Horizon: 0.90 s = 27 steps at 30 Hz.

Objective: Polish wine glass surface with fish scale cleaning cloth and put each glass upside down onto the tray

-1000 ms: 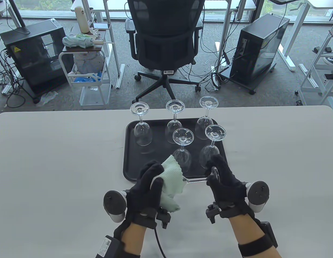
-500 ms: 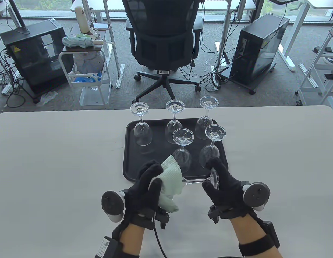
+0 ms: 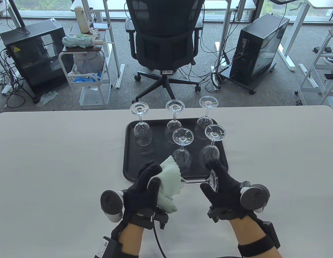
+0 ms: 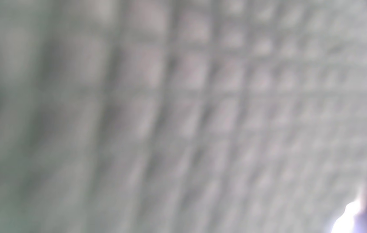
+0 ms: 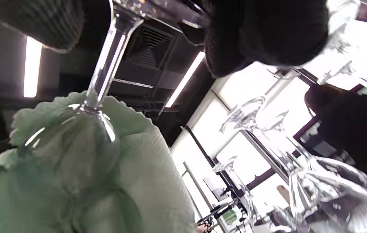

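Observation:
I hold a wine glass lying on its side above the table's near edge, in front of the tray. My left hand grips its bowl through the pale green fish scale cloth, which hides the bowl. My right hand pinches the glass's round foot. In the right wrist view the stem runs down into the cloth. The left wrist view shows only blurred cloth. Several glasses stand upside down on the black tray.
The tray sits mid-table, its near left part bare. The white table stretches to both sides. An office chair, computer towers and a cart stand on the floor beyond the far edge.
My right hand's fingers have shifted round the foot, which now shows edge-on and tilted. The left hand and cloth moved slightly left.

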Available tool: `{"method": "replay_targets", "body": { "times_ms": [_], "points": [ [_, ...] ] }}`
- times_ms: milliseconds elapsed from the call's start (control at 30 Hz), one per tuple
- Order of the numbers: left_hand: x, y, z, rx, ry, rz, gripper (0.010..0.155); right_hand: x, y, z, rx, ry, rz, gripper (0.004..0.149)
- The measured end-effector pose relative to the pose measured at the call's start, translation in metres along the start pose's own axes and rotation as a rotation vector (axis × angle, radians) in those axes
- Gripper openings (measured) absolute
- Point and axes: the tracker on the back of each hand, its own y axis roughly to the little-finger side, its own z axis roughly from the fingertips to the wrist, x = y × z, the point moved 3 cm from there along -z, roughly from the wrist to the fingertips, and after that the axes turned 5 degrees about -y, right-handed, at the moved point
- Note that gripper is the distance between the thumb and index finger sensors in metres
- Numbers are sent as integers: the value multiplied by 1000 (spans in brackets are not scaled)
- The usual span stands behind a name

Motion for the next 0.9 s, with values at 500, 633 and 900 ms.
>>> {"method": "replay_targets", "body": {
  "times_ms": [500,633,900],
  "points": [
    [0,3,1,37,11,27,58,-1,-6,0,-48,7,55,91],
    [-2,0,1,25,24,38,59,-5,-9,1,-41,66,46,84],
    [-1,-15,1,-92,9,-79,59,2,7,0,128,23,-149,85]
  ]
}}
